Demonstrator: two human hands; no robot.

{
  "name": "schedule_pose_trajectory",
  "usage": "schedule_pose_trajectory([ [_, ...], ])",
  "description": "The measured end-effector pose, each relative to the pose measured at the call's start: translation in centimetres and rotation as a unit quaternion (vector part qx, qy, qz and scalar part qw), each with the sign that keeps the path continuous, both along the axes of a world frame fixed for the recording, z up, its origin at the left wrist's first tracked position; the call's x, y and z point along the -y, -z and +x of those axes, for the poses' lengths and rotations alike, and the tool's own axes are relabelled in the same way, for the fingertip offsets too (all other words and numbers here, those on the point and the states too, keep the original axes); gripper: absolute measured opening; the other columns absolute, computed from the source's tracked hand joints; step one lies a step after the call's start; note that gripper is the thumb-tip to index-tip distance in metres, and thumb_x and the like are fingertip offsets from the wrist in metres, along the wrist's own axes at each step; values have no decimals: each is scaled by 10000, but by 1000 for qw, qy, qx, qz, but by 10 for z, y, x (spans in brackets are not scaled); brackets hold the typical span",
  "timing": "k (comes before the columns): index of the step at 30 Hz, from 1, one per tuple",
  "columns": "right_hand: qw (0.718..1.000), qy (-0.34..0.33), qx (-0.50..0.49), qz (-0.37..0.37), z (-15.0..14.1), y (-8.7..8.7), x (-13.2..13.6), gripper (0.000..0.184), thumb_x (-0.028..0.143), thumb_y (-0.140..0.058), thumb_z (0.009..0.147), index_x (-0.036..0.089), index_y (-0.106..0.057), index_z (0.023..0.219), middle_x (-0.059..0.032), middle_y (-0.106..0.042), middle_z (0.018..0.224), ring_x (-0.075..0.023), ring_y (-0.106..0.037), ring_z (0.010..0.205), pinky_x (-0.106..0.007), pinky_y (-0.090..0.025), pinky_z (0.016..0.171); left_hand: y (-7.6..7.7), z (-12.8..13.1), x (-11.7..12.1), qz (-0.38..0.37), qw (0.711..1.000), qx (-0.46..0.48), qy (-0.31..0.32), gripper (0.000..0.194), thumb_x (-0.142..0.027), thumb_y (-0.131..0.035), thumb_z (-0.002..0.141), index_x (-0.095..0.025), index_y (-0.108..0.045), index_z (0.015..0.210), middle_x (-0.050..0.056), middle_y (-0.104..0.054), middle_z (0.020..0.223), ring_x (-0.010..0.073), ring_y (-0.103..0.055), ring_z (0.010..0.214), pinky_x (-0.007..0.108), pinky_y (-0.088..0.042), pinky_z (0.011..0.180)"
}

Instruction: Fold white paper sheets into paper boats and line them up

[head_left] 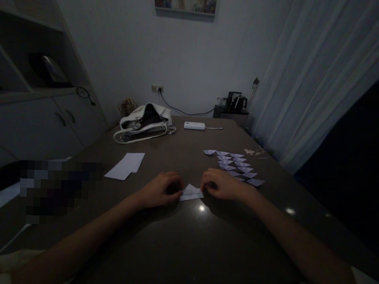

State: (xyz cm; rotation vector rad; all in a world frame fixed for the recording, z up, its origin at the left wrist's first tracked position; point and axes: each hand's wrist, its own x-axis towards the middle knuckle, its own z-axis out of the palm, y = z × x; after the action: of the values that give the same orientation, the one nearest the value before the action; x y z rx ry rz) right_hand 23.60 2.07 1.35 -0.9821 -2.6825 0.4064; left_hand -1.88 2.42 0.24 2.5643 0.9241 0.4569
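A small piece of folded white paper (pixel 191 193) with a pointed top and a straight band along its lower edge lies between my hands, just above the dark table (pixel 186 245) or on it; I cannot tell which. My left hand (pixel 161 190) pinches its left end between thumb and fingers. At the right end, my right hand (pixel 223 184) grips it with curled fingers. Beyond my right hand sit several folded paper boats (pixel 234 162) in slanting rows. To the left of my left hand lie flat white paper sheets (pixel 125 165), partly overlapping.
A white handbag (pixel 146 122) rests at the table's far left, with a white power bank (pixel 194 125) and short cable to its right. A black kettle (pixel 239 103) stands on a small stand behind. White curtains (pixel 291 79) hang at right; cabinets (pixel 37 124) line the left.
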Motion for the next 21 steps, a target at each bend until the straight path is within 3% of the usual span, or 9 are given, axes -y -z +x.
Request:
schedule_pose_trajectory([
  [3,999,40,-13,9,-7,0,5,160,120,-582,794,168,-650,930,-47,-646,891,-174,-572,851,-279,-419,741,7,7,2,27,999,-9,-40,270,-381,-626,798,-165,-608,960,54,-603,935,204,-552,862,308,-421,750],
  [7,997,70,-1,11,-12,4,6,221,266,-650,800,174,-636,1001,-54,-643,919,-187,-574,870,-287,-415,742,14,11,2,16,999,10,-41,187,-314,-583,836,-155,-623,925,61,-590,884,185,-551,817,276,-427,692],
  [17,992,106,-63,-30,-16,11,3,176,277,-679,784,150,-672,906,-22,-611,769,-123,-531,656,-227,-363,590,13,9,1,-84,990,97,-62,156,-287,-539,862,-149,-611,865,16,-633,761,134,-573,675,228,-425,610],
  [21,984,117,-124,-47,-20,12,3,158,263,-690,775,152,-684,887,-1,-603,703,-108,-511,601,-213,-344,553,14,10,2,-68,987,134,-62,119,-234,-573,832,-158,-573,924,15,-653,813,125,-587,677,223,-438,614],
])
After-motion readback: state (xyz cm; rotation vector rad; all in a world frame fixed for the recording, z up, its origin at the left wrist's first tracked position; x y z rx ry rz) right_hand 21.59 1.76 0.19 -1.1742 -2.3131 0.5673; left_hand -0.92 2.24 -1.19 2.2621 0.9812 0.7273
